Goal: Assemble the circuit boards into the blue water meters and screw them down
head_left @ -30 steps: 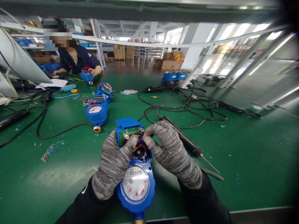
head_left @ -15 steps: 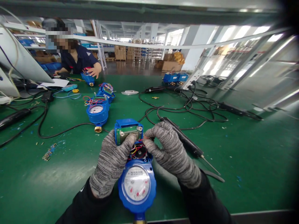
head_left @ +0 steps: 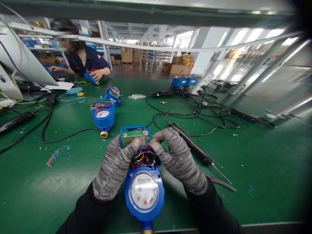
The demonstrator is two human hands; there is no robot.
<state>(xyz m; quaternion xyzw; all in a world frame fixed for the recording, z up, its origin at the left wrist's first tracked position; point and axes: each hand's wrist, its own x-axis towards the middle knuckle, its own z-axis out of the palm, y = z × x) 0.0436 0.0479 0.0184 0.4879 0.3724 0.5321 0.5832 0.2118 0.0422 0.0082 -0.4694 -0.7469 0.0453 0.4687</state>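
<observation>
In front of me a blue water meter (head_left: 144, 191) lies dial up, its wiring compartment (head_left: 143, 158) exposed with red, yellow and white wires inside. Above it, the raised blue cover holds a green circuit board (head_left: 129, 138). My gloved left hand (head_left: 117, 162) grips that cover from the left, thumb across the board. At the cover's right edge, my gloved right hand (head_left: 174, 154) pinches thin reddish wires (head_left: 153, 141) between thumb and fingertips; the fingertips partly hide them. Beyond my right hand rests a black pen-shaped electric tool with a thin metal shaft (head_left: 195, 144).
Other blue water meters (head_left: 104, 117) with loose wires stand to the left. Small screws (head_left: 53, 158) lie scattered on the green table (head_left: 80, 182). Black cables (head_left: 207, 113) tangle at the right, near a power strip (head_left: 202, 84). A co-worker (head_left: 85, 61) across the table handles another meter.
The raised cover has tilted slightly, so the board faces me more. Both hands keep their holds. The co-worker's hand has come down onto the blue meter there.
</observation>
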